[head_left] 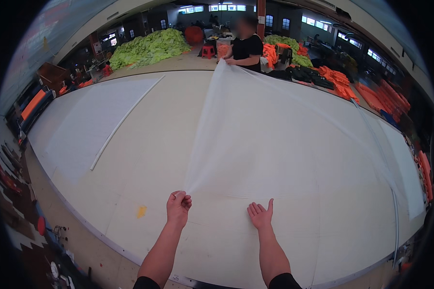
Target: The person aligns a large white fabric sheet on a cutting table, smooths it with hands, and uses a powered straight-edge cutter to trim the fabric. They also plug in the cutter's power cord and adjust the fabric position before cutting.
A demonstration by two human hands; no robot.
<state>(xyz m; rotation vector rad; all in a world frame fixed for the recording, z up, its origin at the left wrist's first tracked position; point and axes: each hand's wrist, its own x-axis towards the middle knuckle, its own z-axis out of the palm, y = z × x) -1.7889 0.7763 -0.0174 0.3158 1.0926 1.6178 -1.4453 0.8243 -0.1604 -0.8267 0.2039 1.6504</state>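
Note:
A thin, see-through white sheet [275,130] stretches over the right half of a large pale table [144,144]. My left hand [179,204] is closed on the sheet's near left corner and holds it above the tabletop. To its right, my right hand [261,214] is open, thumb raised and fingers stretched out, beside the sheet's near edge; whether it touches the sheet I cannot tell. At the far side a person in a black top [248,48] holds the sheet's far left corner up with both hands. The sheet's left edge runs taut between us.
Another white sheet [87,111] covers the table's left end, with a long white bar [125,123] along its edge. A pale blue bar [395,216] lies at the right. Yellow tape [141,211] marks the surface. Beyond stand heaps of lime-green [152,46] and orange cloth [337,79].

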